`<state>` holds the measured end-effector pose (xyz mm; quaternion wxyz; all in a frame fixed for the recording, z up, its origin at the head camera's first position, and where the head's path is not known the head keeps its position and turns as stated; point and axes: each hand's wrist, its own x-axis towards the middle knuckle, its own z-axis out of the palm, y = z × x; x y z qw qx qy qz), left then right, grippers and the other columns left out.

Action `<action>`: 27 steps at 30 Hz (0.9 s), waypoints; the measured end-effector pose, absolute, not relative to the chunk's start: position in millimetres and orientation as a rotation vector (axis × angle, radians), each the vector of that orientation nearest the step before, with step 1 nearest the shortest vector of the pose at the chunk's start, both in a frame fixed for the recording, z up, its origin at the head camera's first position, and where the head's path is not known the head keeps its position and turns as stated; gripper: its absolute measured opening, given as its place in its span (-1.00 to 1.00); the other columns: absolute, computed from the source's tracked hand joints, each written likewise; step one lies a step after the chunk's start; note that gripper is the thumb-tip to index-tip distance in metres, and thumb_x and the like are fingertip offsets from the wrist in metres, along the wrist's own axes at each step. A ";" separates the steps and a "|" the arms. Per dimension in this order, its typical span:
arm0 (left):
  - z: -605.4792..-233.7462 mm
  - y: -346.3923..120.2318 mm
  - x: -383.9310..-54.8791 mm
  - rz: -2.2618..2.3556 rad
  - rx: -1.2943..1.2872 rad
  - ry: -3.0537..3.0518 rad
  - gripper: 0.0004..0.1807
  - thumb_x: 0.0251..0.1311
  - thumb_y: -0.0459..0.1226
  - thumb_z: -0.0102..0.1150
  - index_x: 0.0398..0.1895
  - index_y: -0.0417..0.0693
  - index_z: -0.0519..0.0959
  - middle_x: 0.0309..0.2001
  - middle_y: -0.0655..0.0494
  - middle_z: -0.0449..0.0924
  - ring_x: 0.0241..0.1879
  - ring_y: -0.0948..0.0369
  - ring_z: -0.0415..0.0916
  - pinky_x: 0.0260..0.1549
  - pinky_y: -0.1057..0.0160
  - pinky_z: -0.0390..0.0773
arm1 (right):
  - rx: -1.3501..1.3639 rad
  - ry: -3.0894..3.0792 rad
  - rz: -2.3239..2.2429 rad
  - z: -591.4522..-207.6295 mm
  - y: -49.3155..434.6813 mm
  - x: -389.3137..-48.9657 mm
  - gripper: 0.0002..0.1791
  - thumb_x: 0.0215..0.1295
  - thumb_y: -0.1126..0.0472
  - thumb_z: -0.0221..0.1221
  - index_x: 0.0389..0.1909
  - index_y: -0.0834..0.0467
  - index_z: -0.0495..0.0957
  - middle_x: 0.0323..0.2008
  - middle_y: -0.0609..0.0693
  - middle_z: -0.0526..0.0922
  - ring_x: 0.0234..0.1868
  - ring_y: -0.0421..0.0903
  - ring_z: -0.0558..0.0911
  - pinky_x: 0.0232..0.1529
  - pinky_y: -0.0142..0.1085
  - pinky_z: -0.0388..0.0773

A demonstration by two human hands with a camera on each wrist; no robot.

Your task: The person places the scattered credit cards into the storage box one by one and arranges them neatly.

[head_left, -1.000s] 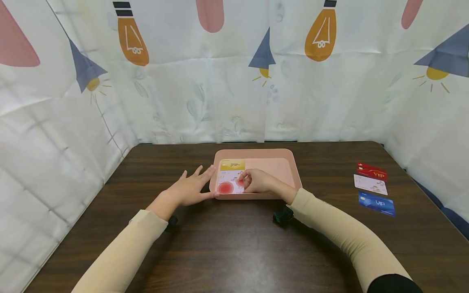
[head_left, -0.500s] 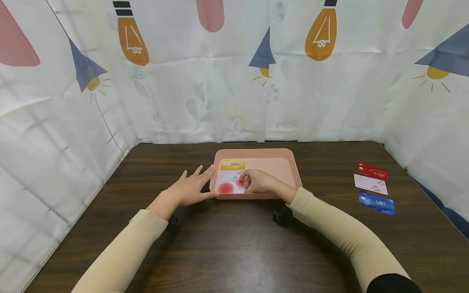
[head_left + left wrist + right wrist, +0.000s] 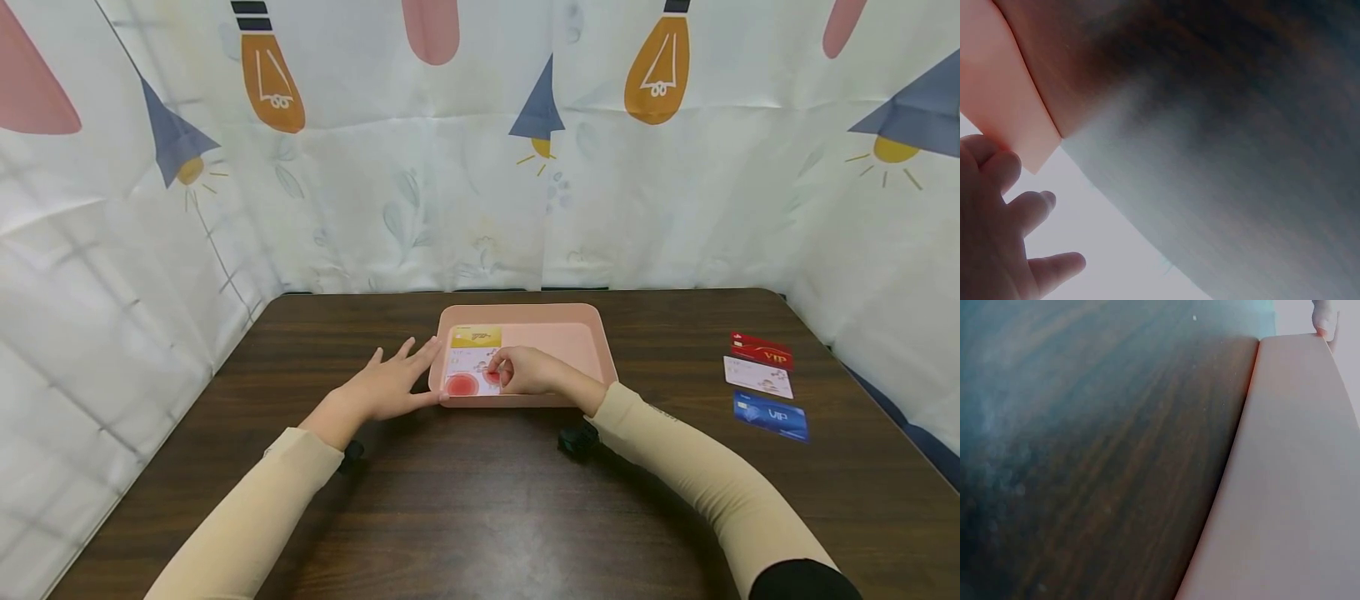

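A shallow pink tray (image 3: 525,314) lies on the table. In its left part lie a yellow card (image 3: 477,337), a white card (image 3: 467,358) with a small print below that, and a white card with red circles (image 3: 462,385) nearest me. My left hand (image 3: 382,388) spreads its fingers against the tray's left end; its thumb touches the near left corner. My right hand (image 3: 528,372) reaches over the near rim, fingers curled, thumb and forefinger pinching at the right side of the red-circled card. The right wrist view shows the tray wall (image 3: 1285,475) but hides that pinch.
On the right of the dark wooden table (image 3: 465,500) lie a red VIP card (image 3: 761,352), a white card (image 3: 758,377) and a blue VIP card (image 3: 771,416), in a column. A patterned white curtain (image 3: 465,192) hangs behind and beside the table.
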<state>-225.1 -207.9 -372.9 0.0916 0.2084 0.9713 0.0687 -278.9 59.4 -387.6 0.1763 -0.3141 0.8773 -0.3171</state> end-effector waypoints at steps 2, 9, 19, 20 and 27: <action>-372.5 -207.9 -225.4 0.202 0.620 2.887 0.06 0.37 0.35 0.00 0.69 0.00 -0.11 0.63 -0.02 -0.02 0.58 -0.18 -0.12 0.36 -0.50 -0.14 | -0.897 2.488 -0.894 -387.7 58.9 -279.2 -0.69 0.12 0.44 0.36 -0.08 0.30 0.63 -0.50 -0.06 0.51 -0.45 -0.23 0.43 -0.38 -0.44 0.36; -372.7 -207.9 -225.1 0.211 0.629 2.886 0.05 0.37 0.33 0.01 0.69 -0.02 -0.11 0.63 -0.02 -0.02 0.58 -0.19 -0.12 0.36 -0.50 -0.14 | -0.844 2.480 -0.944 -388.7 60.6 -281.0 -0.64 0.12 0.41 0.41 -0.05 0.27 0.60 -0.48 -0.06 0.54 -0.48 -0.24 0.45 -0.43 -0.44 0.38; -374.4 -208.8 -225.4 0.221 0.627 2.887 0.06 0.36 0.36 0.00 0.69 0.00 -0.11 0.63 -0.01 -0.01 0.58 -0.18 -0.12 0.36 -0.50 -0.15 | -0.731 2.444 -1.099 -368.9 74.3 -272.7 -0.64 0.27 0.36 0.36 0.08 0.30 0.60 -0.33 0.04 0.63 -0.50 -0.13 0.63 -0.34 -0.30 0.67; -374.3 -208.9 -225.4 0.224 0.628 2.888 0.06 0.36 0.35 0.00 0.69 -0.01 -0.10 0.63 -0.01 -0.01 0.58 -0.18 -0.12 0.36 -0.50 -0.15 | -0.740 2.455 -1.103 -366.7 76.4 -271.5 -0.66 0.29 0.36 0.35 0.08 0.30 0.61 -0.31 0.04 0.65 -0.49 -0.12 0.64 -0.32 -0.28 0.69; -374.0 -209.1 -225.3 0.219 0.628 2.891 0.06 0.37 0.34 0.01 0.69 -0.02 -0.10 0.63 -0.03 -0.01 0.58 -0.19 -0.12 0.35 -0.51 -0.15 | -0.760 2.516 -1.155 -356.8 92.8 -265.2 -0.71 0.35 0.37 0.31 0.06 0.29 0.63 -0.27 0.04 0.67 -0.41 -0.03 0.69 -0.24 -0.14 0.72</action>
